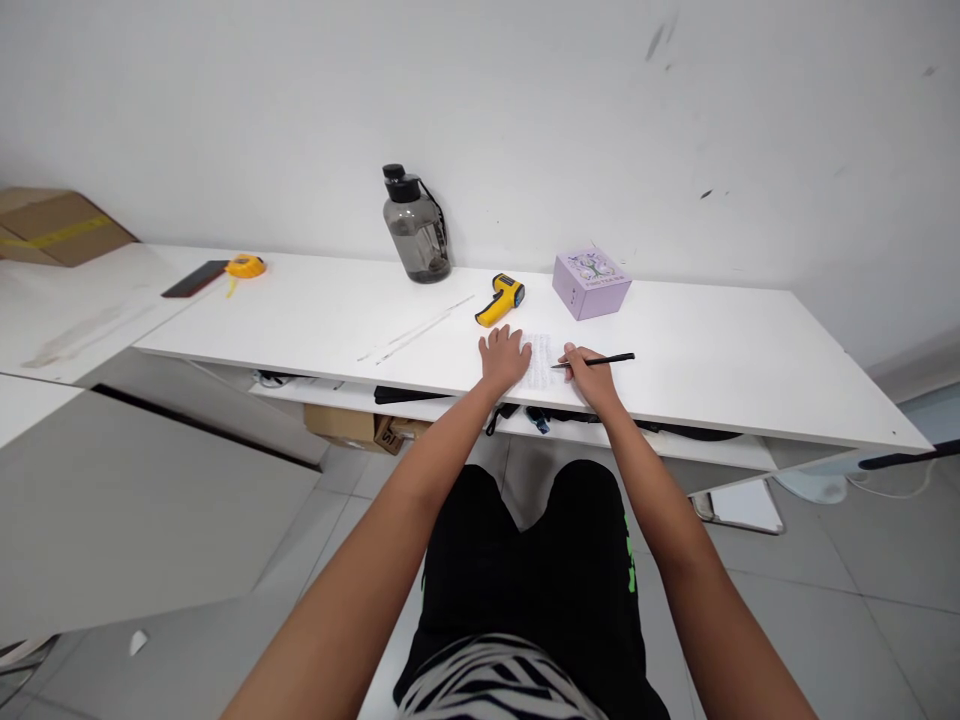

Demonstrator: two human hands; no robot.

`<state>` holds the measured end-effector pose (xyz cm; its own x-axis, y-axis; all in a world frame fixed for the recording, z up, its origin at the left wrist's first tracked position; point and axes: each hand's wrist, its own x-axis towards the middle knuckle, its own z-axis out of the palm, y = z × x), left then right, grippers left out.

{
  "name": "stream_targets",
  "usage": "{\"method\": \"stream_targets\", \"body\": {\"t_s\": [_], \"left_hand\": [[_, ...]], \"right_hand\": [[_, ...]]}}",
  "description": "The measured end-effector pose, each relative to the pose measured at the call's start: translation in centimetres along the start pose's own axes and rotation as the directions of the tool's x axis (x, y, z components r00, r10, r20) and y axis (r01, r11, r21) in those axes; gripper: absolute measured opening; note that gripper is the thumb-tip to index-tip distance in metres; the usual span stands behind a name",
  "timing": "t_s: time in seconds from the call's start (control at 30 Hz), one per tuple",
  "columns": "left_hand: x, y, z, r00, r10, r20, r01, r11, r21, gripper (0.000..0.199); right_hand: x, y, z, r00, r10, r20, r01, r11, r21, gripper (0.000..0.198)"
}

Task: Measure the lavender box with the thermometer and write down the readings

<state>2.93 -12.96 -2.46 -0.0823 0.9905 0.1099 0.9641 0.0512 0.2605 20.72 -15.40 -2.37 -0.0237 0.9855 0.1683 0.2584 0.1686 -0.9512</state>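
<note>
On the white desk lies a small sheet of paper (538, 362) covered in rows of writing. My left hand (504, 356) rests flat at the paper's left edge with its fingers spread. In my right hand (589, 376) is a black pen (616, 358), gripped between thumb and fingers. Its tip points left at the right side of the paper; whether it touches the sheet I cannot tell. Just beyond my left hand lies a yellow and black infrared thermometer (500, 300). A lilac box (592, 284) with a printed lid sits behind my right hand.
A grey water bottle (417, 228) stands by the wall. Farther left are an orange tape measure (245, 266), a dark flat object (195, 279) and a cardboard box (64, 226). Below the white desktop (315, 320), a shelf (352, 398) holds assorted items.
</note>
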Motion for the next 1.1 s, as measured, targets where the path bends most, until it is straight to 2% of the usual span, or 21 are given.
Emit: {"method": "stream_targets", "body": {"t_s": [0.33, 1.1], "left_hand": [[0.14, -0.13, 0.21, 1.0, 0.003, -0.005, -0.003, 1.0, 0.01, 0.054], [0.11, -0.03, 0.02, 1.0, -0.007, 0.01, 0.006, 1.0, 0.013, 0.054]], "right_hand": [[0.05, 0.06, 0.06, 0.999, 0.043, 0.015, -0.043, 0.999, -0.004, 0.051], [0.21, 0.03, 0.1, 0.999, 0.035, 0.008, -0.036, 0.998, 0.051, 0.06]]}}
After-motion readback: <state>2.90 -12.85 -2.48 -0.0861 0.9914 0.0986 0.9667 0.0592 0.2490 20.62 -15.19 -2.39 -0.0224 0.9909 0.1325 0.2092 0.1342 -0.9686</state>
